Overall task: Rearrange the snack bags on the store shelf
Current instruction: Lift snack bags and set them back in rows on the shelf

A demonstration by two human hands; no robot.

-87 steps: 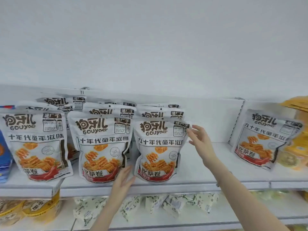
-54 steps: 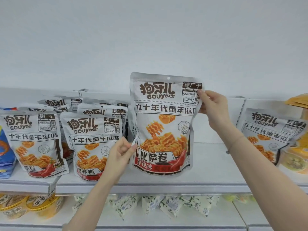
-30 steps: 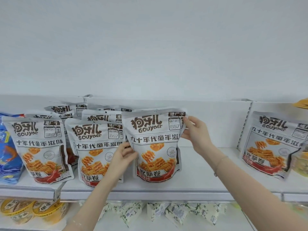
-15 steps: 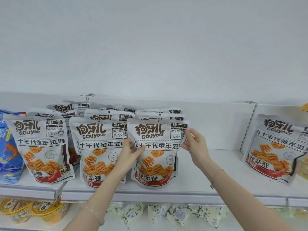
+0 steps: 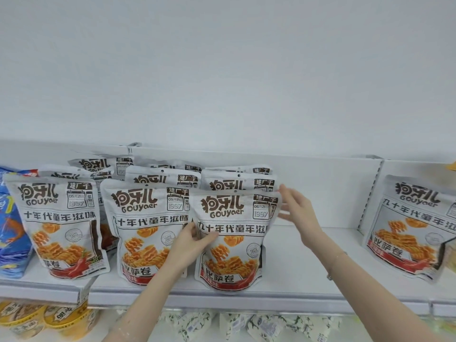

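Observation:
Several grey-white snack bags with orange crisps printed on them stand in rows on the white shelf [image 5: 308, 262]. The front bag of the right row [image 5: 229, 213] stands upright at the shelf's front. My left hand [image 5: 190, 246] pinches its left edge, thumb lying on the front. My right hand [image 5: 297, 213] is beside its top right corner, fingers spread and blurred, holding nothing. The middle front bag [image 5: 145, 218] and the left front bag [image 5: 54, 218] stand beside it. One more bag of the same kind [image 5: 414, 233] leans alone at the right.
A blue snack bag [image 5: 9, 230] is at the far left. A white upright divider [image 5: 370, 193] separates the lone bag from a bare stretch of shelf. Below are yellow tubs [image 5: 29, 319] and white-green packets [image 5: 246, 324].
The bag I held up in the air has come down onto the shelf at the front of the right row. My right hand has let go of its top corner.

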